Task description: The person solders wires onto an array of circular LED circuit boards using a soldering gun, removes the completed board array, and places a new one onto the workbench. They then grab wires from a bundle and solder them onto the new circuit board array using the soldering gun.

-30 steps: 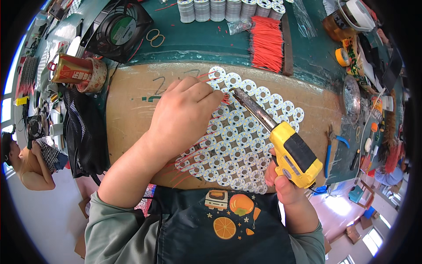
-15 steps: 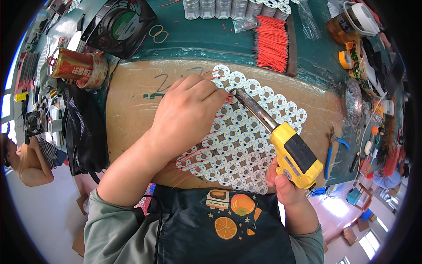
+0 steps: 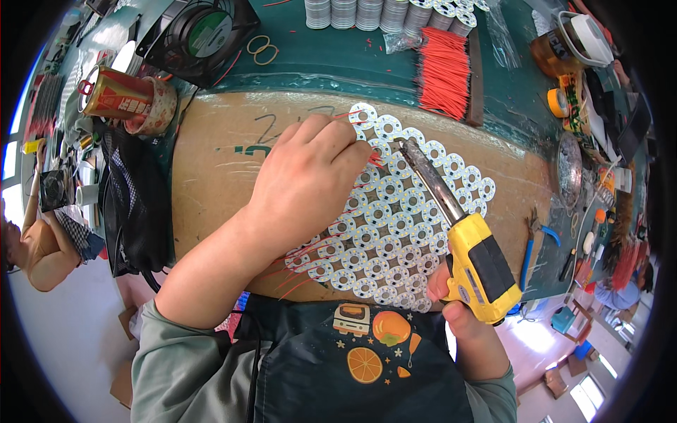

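My left hand [image 3: 310,176] is closed in a pinch on several short red wires [image 3: 375,161], whose ends poke out past the fingertips. It hovers over the upper left of a sheet of round white LED boards [image 3: 390,218], each with a hole in its middle. My right hand [image 3: 462,317] grips a yellow and black soldering gun [image 3: 482,268] from below. The gun's metal barrel slants up and left, its tip over the upper boards, a little right of the wires. Red wires also trail from boards along the sheet's left edge; my left hand hides part of that side.
A brown board [image 3: 211,183] lies under the sheet. Beyond it are a bundle of red wires [image 3: 444,74], stacked round boards [image 3: 370,13] and a black fan [image 3: 201,35]. A can [image 3: 116,93] stands at left, blue-handled pliers [image 3: 528,254] at right. Another person [image 3: 53,247] is far left.
The soldering gun's tip has shifted right, widening the gap to the wires in my left hand. My left hand keeps its pinch. The whole view has drifted slightly.
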`<action>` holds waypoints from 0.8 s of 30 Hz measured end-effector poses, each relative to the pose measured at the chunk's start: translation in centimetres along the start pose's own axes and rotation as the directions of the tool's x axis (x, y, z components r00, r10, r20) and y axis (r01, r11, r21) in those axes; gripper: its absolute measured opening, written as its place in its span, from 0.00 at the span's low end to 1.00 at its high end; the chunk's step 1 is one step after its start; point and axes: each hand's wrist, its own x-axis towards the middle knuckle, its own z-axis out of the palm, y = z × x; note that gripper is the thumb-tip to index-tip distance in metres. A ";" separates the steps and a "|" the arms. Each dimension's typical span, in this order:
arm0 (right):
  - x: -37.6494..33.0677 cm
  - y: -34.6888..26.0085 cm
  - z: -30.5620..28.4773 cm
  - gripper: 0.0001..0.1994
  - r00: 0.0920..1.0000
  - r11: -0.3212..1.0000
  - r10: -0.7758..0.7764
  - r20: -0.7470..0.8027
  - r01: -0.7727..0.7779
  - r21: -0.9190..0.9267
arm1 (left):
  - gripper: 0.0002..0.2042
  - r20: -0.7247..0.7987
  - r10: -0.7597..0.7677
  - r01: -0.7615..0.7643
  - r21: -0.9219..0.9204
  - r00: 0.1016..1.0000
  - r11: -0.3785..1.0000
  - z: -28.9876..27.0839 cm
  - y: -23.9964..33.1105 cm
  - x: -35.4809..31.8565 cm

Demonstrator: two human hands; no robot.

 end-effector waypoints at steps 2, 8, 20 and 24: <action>-0.3 0.2 0.3 0.23 0.999 1.000 -0.015 -0.035 0.015 -0.013 | 0.15 -0.013 0.013 -0.014 -0.018 1.000 1.000 -0.1 0.0 -0.1; -1.4 0.9 -0.6 0.38 0.997 0.996 0.073 -0.013 -0.074 -0.047 | 0.15 0.044 0.064 -0.062 -0.040 0.997 0.997 -0.3 0.3 -0.4; -1.2 1.2 -0.3 0.37 0.992 0.996 0.083 -0.093 -0.084 -0.011 | 0.16 0.048 0.055 -0.053 -0.028 0.997 0.998 -0.2 0.4 -0.5; -1.3 1.5 -0.3 0.36 0.991 0.997 0.080 -0.110 -0.081 0.000 | 0.16 0.052 0.054 -0.052 -0.035 0.997 0.998 -0.1 0.3 -0.5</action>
